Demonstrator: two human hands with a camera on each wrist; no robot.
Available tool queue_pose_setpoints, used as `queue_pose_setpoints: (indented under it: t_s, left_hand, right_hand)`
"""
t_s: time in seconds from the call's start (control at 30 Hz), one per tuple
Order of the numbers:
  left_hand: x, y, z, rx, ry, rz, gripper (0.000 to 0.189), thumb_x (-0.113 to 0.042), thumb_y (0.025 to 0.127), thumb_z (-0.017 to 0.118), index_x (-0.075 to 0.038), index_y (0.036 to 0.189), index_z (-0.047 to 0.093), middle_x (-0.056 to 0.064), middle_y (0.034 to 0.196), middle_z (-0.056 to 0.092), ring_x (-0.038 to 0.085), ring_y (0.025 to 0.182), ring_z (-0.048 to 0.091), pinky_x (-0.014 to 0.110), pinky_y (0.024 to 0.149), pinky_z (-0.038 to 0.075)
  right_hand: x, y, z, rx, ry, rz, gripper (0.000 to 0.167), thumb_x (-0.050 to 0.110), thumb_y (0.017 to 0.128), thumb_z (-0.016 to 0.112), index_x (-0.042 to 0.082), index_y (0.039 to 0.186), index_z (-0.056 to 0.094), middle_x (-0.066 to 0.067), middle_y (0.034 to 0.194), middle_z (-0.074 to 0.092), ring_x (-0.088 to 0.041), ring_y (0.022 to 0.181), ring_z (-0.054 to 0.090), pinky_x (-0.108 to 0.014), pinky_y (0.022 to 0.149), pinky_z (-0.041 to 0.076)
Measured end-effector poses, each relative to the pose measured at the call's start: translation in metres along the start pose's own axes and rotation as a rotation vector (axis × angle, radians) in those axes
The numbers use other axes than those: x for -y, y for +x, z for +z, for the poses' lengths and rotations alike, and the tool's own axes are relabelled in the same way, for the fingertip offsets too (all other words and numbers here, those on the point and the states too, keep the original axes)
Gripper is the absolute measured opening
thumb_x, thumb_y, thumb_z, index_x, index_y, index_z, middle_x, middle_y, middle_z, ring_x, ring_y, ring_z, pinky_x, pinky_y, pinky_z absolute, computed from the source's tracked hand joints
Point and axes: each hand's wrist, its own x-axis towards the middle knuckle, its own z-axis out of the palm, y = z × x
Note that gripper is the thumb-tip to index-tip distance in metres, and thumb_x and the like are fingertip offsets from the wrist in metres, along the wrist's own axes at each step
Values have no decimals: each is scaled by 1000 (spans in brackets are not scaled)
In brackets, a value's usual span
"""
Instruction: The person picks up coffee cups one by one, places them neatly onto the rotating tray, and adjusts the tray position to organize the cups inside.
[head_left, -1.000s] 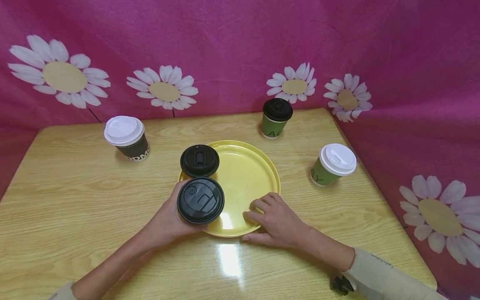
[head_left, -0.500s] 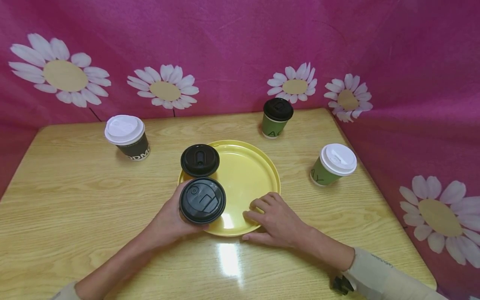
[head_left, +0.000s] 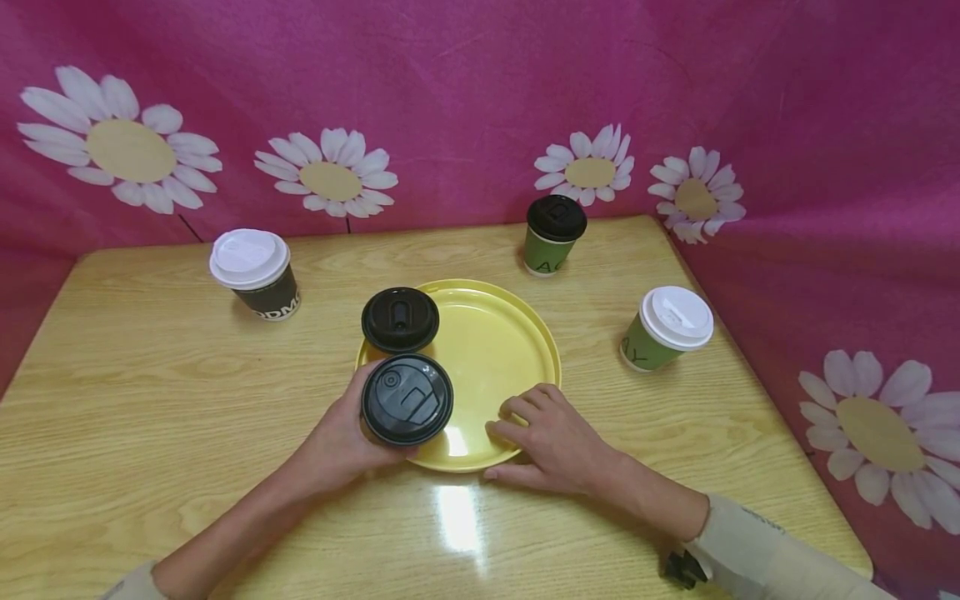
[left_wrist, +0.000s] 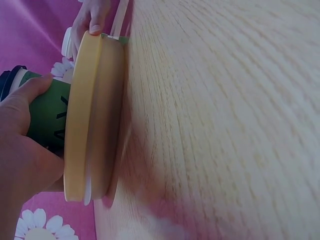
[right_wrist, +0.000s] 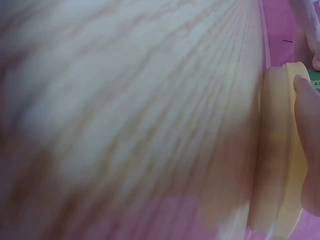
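My left hand (head_left: 348,442) grips a paper coffee cup (head_left: 407,400) with a black lid at the front left of a round yellow tray (head_left: 498,342). In the left wrist view, this cup's green side (left_wrist: 47,112) shows, with its base down behind the tray wall. Just behind it, a second black-lidded cup (head_left: 400,319) stands at the tray's left side, its body mostly hidden. At the front right, my right hand (head_left: 551,446) holds the tray rim, fingers curled inside and thumb at the outer edge. The right wrist view shows the thumb (right_wrist: 300,85) against that rim.
A dark cup with a white lid (head_left: 258,275) stands back left on the wooden table (head_left: 150,400). A green cup with a black lid (head_left: 551,237) is at the back, and a green white-lidded cup (head_left: 663,329) stands right. A pink flowered cloth (head_left: 450,108) hangs behind.
The cup in my left hand has shifted slightly to the right, and its lid has levelled a little. My right hand and the tray stay where they were.
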Motion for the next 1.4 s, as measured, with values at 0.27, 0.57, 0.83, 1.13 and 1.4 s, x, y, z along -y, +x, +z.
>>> queue_pose_setpoints:
  t_s: [0.27,0.57,0.83,1.13,1.4]
  left_hand:
    - [0,0,1,-4,10,-12,99,-6,61,93,-9,144,39,8,138,55,26,127,49,52,112,28]
    - [0,1,1,-8,27,1,99,-7,61,94,-9,144,40,7,139,54,24,127,48,51,112,29]
    - [1,3,1,-8,5,41,97,-4,60,93,-8,143,43,6,139,52,23,129,46,48,114,27]
    - [-1,2,2,-13,43,-2,98,-3,61,92,-9,145,42,6,140,51,24,131,44,49,114,25]
    - [-3,1,2,-21,60,-7,100,-2,64,92,-14,148,38,2,143,49,22,134,41,49,115,22]
  right_hand:
    - [0,0,-1,17,14,11,51,66,90,58,20,108,70,0,102,60,-22,94,54,-43,90,41]
    - [0,0,0,9,-2,2,52,67,90,56,20,108,69,0,101,59,-22,94,54,-43,90,41]
    - [0,0,1,-10,-15,-11,52,67,90,56,20,106,69,0,100,59,-22,92,54,-43,88,42]
    - [0,0,0,-17,-20,-18,51,66,89,58,20,106,69,0,100,59,-22,93,54,-43,87,43]
    - [1,0,0,-16,-14,-18,50,65,88,60,20,107,69,0,101,59,-22,93,54,-44,88,43]
